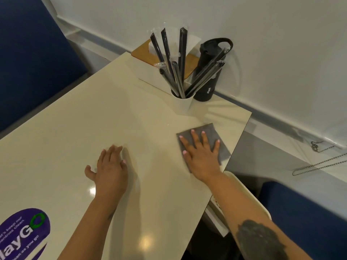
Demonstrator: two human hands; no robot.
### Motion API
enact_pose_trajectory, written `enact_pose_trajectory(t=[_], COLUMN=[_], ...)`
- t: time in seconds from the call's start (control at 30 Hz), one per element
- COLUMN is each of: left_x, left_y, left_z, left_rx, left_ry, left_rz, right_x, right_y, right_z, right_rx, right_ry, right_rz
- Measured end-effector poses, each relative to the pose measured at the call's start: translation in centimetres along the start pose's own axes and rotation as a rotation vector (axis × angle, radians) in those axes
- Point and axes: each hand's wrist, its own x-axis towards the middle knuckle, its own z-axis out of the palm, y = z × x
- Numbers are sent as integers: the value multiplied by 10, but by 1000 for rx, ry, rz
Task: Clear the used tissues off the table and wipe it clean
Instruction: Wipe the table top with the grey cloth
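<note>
While your head camera looks down on a glossy cream rectangular table (78,128), the scene reads from left to right like this. At the near left corner sits a purple oval sticker with white lettering (22,235). Beside it, towards the middle, your left hand (110,166) lies with its fingers loosely spread on the bare tabletop, holding nothing; let it brace you there, out of the cloth's path.

Further right, your right hand (201,149) presses flat, fingers splayed, on a flat grey square wiping cloth (208,130) lying near the table's right edge. No used tissues show anywhere on the surface, so judge the clearing done and the wiping as the step in hand.

To wipe well, keep the palm flat so the whole cloth stays in contact, and sweep in overlapping strokes towards the left, where most of the surface likely awaits cleaning. Mind the edge; the cloth's near corner lies just beside it.

At the far end stand a white cup of black wrapped straws (182,102), a white tissue box with a wooden lid (148,72) behind it, and a tall black flask with a loop handle (210,76) on the right. Work gently round the cup; it looks easily tipped.
</note>
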Motion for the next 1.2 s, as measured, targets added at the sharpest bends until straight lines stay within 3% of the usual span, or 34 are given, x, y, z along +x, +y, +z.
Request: enact_pose_trajectory(t=[0.17, 0.33, 0.43, 0.63, 0.77, 0.87, 1.0, 1.1, 1.2], left_x=[3, 7, 10, 13, 16, 15, 6, -1, -10], left_y=[7, 7, 6, 9, 6, -3, -16, -23, -35], left_z=[5, 3, 5, 10, 3, -5, -10, -12, -17], left_rx=[-4, -7, 1, -23, -24, -20, -23, -45, -47], left_ry=[-7, 38, 44, 51, 50, 56, 60, 70, 65], left_rz=[-3, -8, -23, -44, -65, -95, -116, -134, -139], right_x=[-42, -5, 36, -10, -8, 16, -5, -45, -58], right_y=[-3, 61, 59, 28, 63, 45, -13, -13, 17], right_z=[13, -12, -20, -1, -9, -12, 6, 21, 15], right_rx=[-25, -41, 4, -35, -59, -46, -34, -30, -41], right_ry=[33, 24, -9, -12, -52, -36, -65, -70, -104], right_rz=[-237, 59, 150, -209, -131, -27, -268, -454, -398])
